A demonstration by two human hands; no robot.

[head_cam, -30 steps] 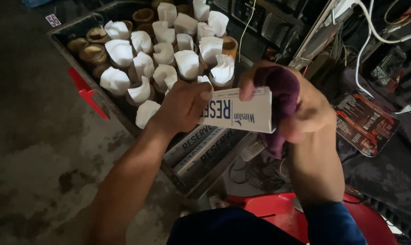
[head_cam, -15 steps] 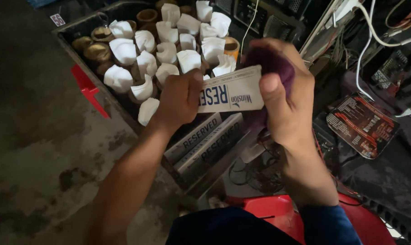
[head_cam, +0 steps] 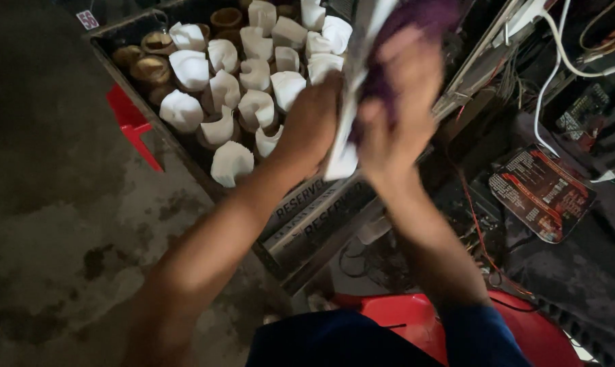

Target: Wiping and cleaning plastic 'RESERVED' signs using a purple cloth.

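Observation:
My left hand (head_cam: 312, 122) grips a white rectangular table sign (head_cam: 350, 102) that now stands nearly on end, its edge toward the camera. My right hand (head_cam: 393, 112) presses a dark purple cloth (head_cam: 416, 27) against the sign's right face. Both hands are raised and blurred with motion. Below them is a dark crate (head_cam: 185, 156) full of small brown holders stuffed with white folded paper napkins (head_cam: 239, 68). Two more flat signs (head_cam: 314, 211) lie at the crate's near end.
A red plastic stool (head_cam: 416, 316) stands close to my body. Tangled wires (head_cam: 484, 231), white cables (head_cam: 558, 47) and dark electronic equipment fill the right side. A dark printed card (head_cam: 541, 190) lies there. Stained concrete floor (head_cam: 56, 224) stretches to the left, with a red bracket (head_cam: 132, 129).
Both hands have lifted and turned the sign from flat and facing me to nearly upright and edge-on. The cloth has moved up along it toward the top of the view.

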